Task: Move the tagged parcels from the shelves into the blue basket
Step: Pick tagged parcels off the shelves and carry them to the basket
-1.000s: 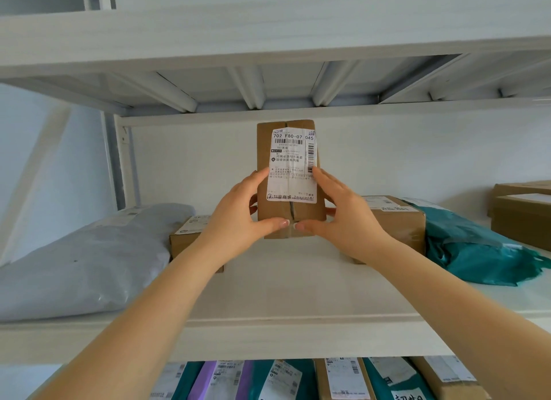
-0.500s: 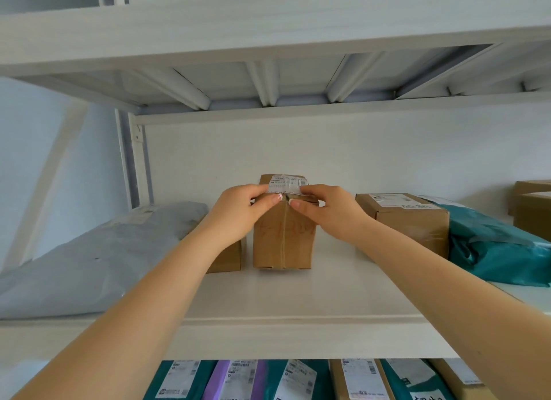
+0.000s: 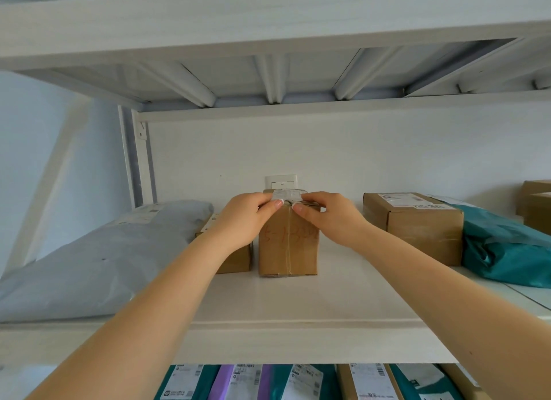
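Small brown box (image 3: 287,244), held up label-forward a second earlier, stood upright on the shelf (image 3: 298,304). Left hand (image 3: 244,220) and right hand (image 3: 328,217) both gripped its top edge. Apparently checked, rejected; basket not in view.

bare shelf (image 3: 343,295) front, brown box (image 3: 417,226) (right) apart

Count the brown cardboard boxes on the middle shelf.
4: centre box under both hands, one behind the left wrist, one right, one at the right edge; others possibly hidden.
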